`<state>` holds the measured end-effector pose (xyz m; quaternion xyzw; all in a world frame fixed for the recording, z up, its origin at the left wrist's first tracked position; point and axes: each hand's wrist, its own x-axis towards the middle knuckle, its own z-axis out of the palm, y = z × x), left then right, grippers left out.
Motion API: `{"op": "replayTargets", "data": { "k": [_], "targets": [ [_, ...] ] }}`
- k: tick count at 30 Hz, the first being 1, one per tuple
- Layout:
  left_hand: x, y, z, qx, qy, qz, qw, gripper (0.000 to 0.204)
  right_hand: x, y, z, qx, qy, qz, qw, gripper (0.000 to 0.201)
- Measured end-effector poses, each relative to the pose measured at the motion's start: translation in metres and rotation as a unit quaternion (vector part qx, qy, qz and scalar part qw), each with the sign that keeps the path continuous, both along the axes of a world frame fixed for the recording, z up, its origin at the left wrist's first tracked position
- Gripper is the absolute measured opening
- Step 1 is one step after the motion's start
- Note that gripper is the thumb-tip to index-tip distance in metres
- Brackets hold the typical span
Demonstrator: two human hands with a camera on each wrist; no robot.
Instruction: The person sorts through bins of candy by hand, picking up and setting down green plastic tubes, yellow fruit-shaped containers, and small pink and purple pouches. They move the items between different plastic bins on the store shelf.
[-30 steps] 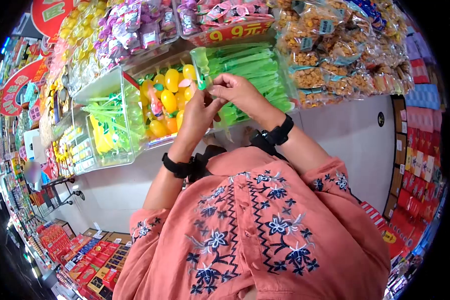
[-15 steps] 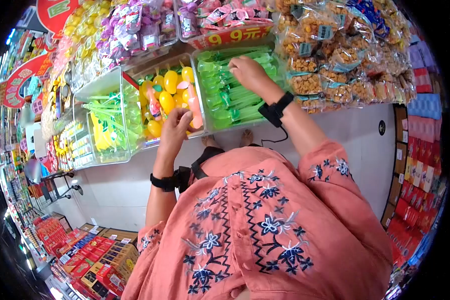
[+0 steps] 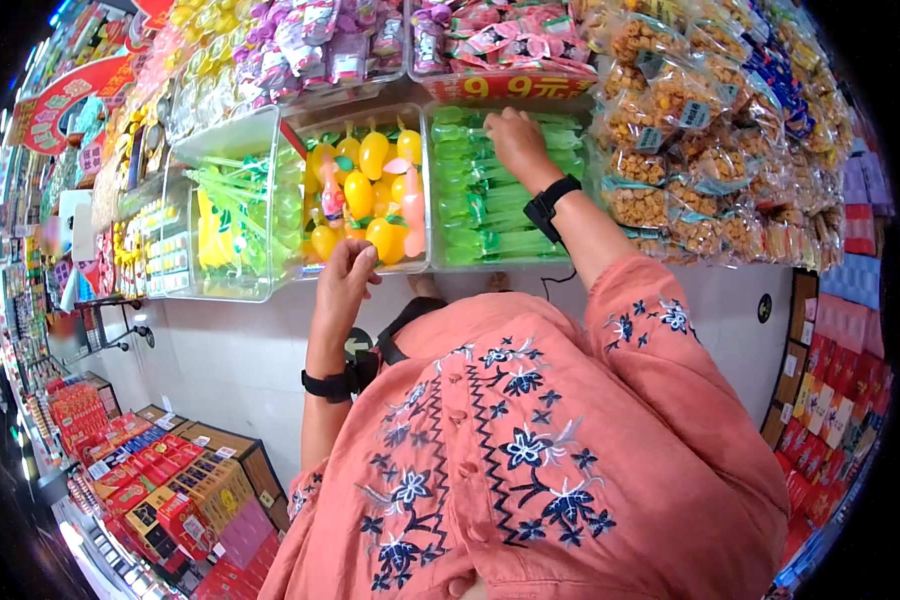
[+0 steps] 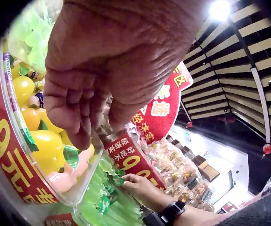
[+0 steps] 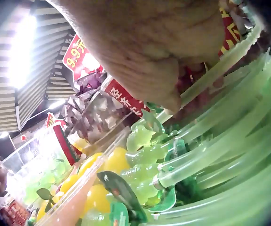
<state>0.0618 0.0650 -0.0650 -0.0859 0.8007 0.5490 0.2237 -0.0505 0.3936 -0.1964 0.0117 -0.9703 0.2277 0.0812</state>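
Observation:
My right hand [image 3: 520, 142] is over the far part of a clear bin [image 3: 490, 267] full of long, translucent green tubes [image 3: 490, 215] with bulbous ends and green leaf tags. In the right wrist view its thumb and fingers pinch one green tube [image 5: 220, 70] above the others. My left hand [image 3: 345, 285], fingers loosely curled and holding nothing, hovers at the near edge of the neighbouring bin. That bin has yellow mango-shaped packs [image 3: 359, 190] and pink bottle-like ones [image 3: 413, 215] in it.
Bagged brown snacks [image 3: 660, 120] are heaped right of the bins. Another clear bin [image 3: 270, 200] with green tubes stands to the left. Behind are purple packets [image 3: 320, 40], pink packets [image 3: 520, 35] and a red price sign [image 3: 515, 88]. Red boxes [image 3: 150, 455] are stacked at lower left.
Both hands were together at a green tube over the bins, then parted. The right went to the green tubes and moved farther in; the left drew back, now without the tube. The view shifted.

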Motion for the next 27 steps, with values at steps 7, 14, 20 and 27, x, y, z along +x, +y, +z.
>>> {"op": "replayTargets", "data": {
  "k": [7, 14, 20, 27],
  "targets": [
    [-0.008, -0.006, 0.001, 0.001, 0.006, -0.016, 1.000, 0.030, 0.004, -0.002, 0.002, 0.032, -0.007, -0.013, 0.999, 0.020],
    [-0.022, 0.004, 0.026, -0.021, 0.042, -0.058, 0.997, 0.029, 0.006, 0.002, -0.009, 0.021, 0.054, -0.043, 0.997, 0.020],
    [-0.061, -0.033, 0.084, -0.040, 0.122, -0.061, 0.990, 0.026, 0.008, -0.009, 0.033, -0.059, 0.128, 0.002, 0.990, 0.018],
    [-0.161, -0.130, 0.117, -0.134, 0.143, -0.053, 0.979, 0.032, 0.025, -0.062, 0.101, -0.233, 0.064, 0.036, 0.970, 0.018]
  ]
}}
